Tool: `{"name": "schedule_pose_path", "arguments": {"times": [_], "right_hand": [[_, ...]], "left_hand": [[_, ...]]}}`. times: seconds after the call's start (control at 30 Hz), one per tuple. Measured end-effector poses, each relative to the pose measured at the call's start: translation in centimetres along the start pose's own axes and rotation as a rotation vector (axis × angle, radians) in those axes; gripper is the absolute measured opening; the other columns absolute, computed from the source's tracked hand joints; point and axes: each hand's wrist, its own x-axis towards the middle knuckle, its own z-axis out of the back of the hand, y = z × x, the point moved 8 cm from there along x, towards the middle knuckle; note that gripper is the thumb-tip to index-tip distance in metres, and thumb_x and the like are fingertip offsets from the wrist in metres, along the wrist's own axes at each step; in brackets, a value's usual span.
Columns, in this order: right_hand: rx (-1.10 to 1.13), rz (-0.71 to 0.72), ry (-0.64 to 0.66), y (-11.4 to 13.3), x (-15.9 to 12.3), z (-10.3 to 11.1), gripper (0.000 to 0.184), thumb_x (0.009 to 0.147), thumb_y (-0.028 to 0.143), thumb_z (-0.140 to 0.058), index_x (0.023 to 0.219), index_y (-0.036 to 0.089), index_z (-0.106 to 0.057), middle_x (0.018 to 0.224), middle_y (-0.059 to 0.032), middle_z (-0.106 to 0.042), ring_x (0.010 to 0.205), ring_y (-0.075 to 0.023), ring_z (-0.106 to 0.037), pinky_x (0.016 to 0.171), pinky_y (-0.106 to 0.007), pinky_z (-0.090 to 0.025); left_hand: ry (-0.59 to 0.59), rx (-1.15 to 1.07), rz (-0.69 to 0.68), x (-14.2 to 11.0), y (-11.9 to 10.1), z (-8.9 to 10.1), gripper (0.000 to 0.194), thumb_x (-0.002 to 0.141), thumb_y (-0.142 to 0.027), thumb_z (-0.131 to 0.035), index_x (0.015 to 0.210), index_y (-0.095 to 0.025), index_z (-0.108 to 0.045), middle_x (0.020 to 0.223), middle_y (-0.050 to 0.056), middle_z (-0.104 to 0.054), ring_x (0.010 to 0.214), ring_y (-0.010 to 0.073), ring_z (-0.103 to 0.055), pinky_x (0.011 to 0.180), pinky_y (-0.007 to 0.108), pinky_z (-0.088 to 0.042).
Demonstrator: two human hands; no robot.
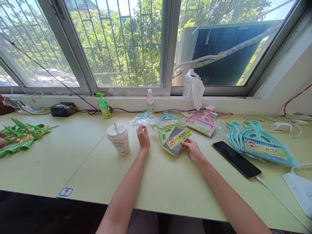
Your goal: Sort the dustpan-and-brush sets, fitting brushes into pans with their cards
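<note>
My right hand (pixel 192 149) is closed on the lower right edge of a green dustpan (pixel 162 140) with a small grey-bristled brush and a yellow printed label card (pixel 179 138) lying across it. Fingers curled together, my left hand (pixel 143 138) is at the near edge of a pile of clear plastic bags (pixel 144 119). Whether it pinches a bag I cannot make out. Behind the green set lies a blue-green dustpan set (pixel 169 119). A pink dustpan and brush set (pixel 201 123) in clear wrapping is to its right.
A lidded cup with a straw (pixel 118 139) stands left of my left hand. Bagged blue dustpan sets (pixel 264 144) and a charging phone (pixel 236 159) are at the right. Bottles (pixel 104 106) line the back. At far left, a person's hand (pixel 3 139) is by green plastic parts (pixel 24 136).
</note>
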Motion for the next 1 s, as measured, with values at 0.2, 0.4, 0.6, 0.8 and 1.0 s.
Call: {"name": "schedule_pose_path", "arguments": {"times": [0.2, 0.4, 0.6, 0.8, 1.0], "right_hand": [[0.056, -0.029, -0.102, -0.5, -0.4, 0.4, 0.022, 0.065, 0.015, -0.071, 0.086, 0.016, -0.066, 0.088, -0.0057, -0.072, 0.068, -0.0150, -0.067, 0.058, -0.022, -0.057], [0.096, -0.032, -0.045, -0.5, -0.8, -0.6, 0.026, 0.063, 0.017, -0.073, 0.088, 0.016, -0.066, 0.091, -0.0056, -0.071, 0.071, -0.0149, -0.067, 0.059, -0.021, -0.057], [0.144, -0.003, -0.045, 0.1, -1.2, -0.9, 0.028, 0.061, 0.018, -0.076, 0.087, 0.016, -0.067, 0.090, -0.0045, -0.071, 0.072, -0.0142, -0.067, 0.059, -0.020, -0.056], [0.107, 0.051, 0.000, 1.0, -1.7, -1.7, 0.027, 0.061, 0.021, -0.076, 0.086, 0.017, -0.067, 0.088, -0.0039, -0.072, 0.074, -0.0163, -0.068, 0.064, -0.025, -0.059], [0.118, 0.079, -0.051, 0.8, -1.6, -1.5, 0.028, 0.060, 0.020, -0.077, 0.086, 0.017, -0.067, 0.091, -0.0042, -0.072, 0.074, -0.0154, -0.068, 0.062, -0.024, -0.058]], "left_hand": [[0.136, -0.088, -0.053, -0.4, -0.8, -1.7, 0.012, 0.092, -0.025, -0.041, 0.089, -0.020, -0.052, 0.091, 0.005, -0.061, 0.090, 0.0177, -0.056, 0.085, 0.031, -0.044], [0.265, -0.270, -0.156, -1.7, -2.8, -3.3, 0.011, 0.088, -0.027, -0.050, 0.096, -0.021, -0.052, 0.104, 0.007, -0.058, 0.106, 0.0196, -0.053, 0.095, 0.037, -0.042], [-0.073, -0.472, 0.174, -0.7, -0.2, -0.4, 0.064, 0.079, -0.039, -0.064, 0.131, -0.028, -0.028, 0.150, 0.012, -0.017, 0.137, 0.0231, -0.025, 0.106, 0.040, -0.032], [0.610, -1.082, 0.708, -2.8, 0.1, -6.8, 0.050, 0.086, -0.052, -0.048, 0.122, -0.019, -0.047, 0.128, 0.013, -0.054, 0.112, 0.0224, -0.057, 0.092, 0.033, -0.047], [0.797, -1.149, 0.737, -5.3, -1.7, -8.1, 0.032, 0.078, -0.026, -0.066, 0.106, -0.013, -0.060, 0.102, 0.009, -0.069, 0.085, 0.0178, -0.066, 0.075, 0.028, -0.052]]}}
